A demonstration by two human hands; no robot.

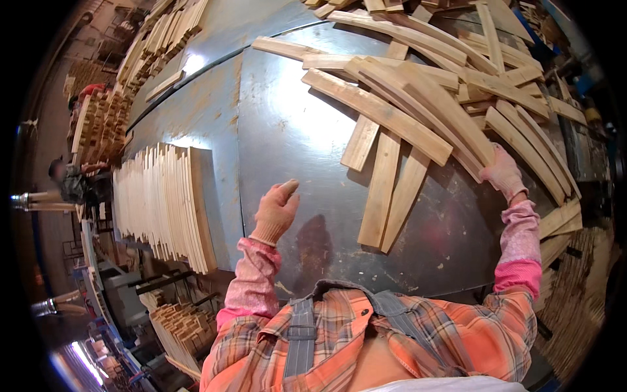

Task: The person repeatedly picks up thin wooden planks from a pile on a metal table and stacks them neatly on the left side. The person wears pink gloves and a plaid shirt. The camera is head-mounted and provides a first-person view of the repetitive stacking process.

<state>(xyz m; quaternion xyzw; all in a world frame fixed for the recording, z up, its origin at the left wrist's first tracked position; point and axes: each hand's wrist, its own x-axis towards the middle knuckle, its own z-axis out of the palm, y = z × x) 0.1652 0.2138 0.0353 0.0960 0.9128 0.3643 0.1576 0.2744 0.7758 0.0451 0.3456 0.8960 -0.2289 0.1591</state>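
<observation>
My right hand (504, 171), in a pale knitted glove, is closed around the near end of a long wooden slat (450, 111) on the pile. Other slats lie under and beside it, fanned out and crossing each other. My left hand (274, 210), gloved too, is over the metal tabletop (281, 130) with its fingers loosely bent and no object visible in it. Nearest to it on the right, two slats (380, 189) stick out toward me from under a crosswise slat (379, 111).
A row of slats (166, 202) stands packed on edge at the table's left. More slats (490, 39) heap up at the far right, and stacked wood (98, 124) is at the far left. A person (78, 179) is beyond the left edge. Stacked boards (575, 287) lie at lower right.
</observation>
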